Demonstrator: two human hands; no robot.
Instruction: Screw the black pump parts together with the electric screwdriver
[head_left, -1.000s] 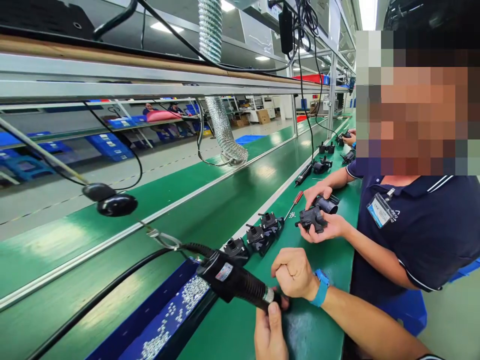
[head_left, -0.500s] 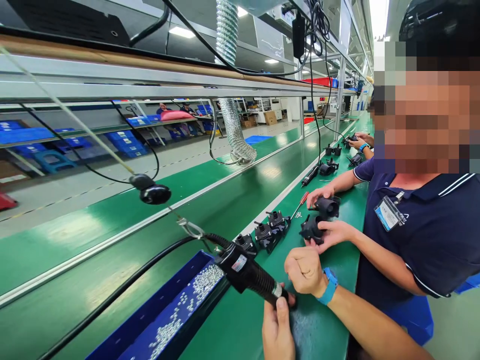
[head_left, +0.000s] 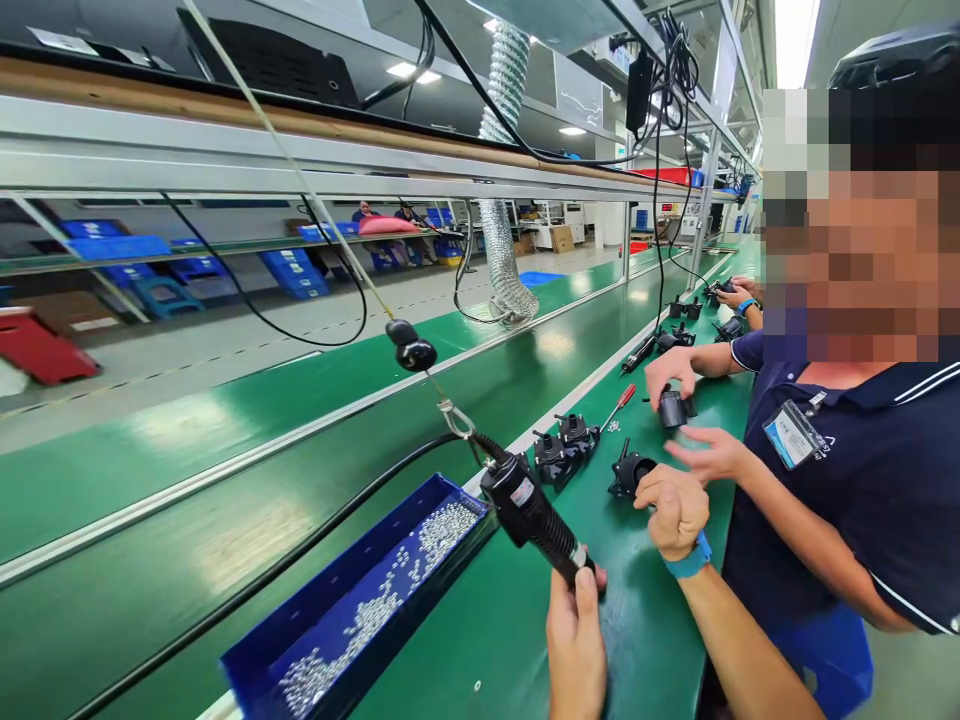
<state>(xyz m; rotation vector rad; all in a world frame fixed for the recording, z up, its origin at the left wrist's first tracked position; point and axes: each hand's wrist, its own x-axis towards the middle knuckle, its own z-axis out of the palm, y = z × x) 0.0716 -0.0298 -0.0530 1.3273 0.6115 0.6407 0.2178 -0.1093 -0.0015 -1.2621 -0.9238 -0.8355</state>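
My left hand (head_left: 576, 635) is wrapped round the lower end of a black electric screwdriver (head_left: 536, 515), which hangs tilted from a cord; its tip is hidden. My right hand (head_left: 679, 512), with a blue band at the wrist, has its fingers curled at the near edge of a black plastic housing (head_left: 628, 474) with a round opening. Some of its fingers are hidden, but they appear to pinch the housing. Beyond it, a co-worker's hands are round another black housing (head_left: 673, 408). More black housings (head_left: 564, 447) stand together near the bench's inner edge.
A long blue tray (head_left: 337, 590) of small silver screws lies at the left. A red-handled screwdriver (head_left: 619, 405) rests beside some loose screws. One small bright piece (head_left: 477, 686) lies on the green bench (head_left: 450, 640). The co-worker (head_left: 840, 500) sits close on the right.
My right hand has moved forward to the black housing, which the co-worker's hand has let go. The view has shifted left, showing more tray. My left hand keeps hold of the electric screwdriver.
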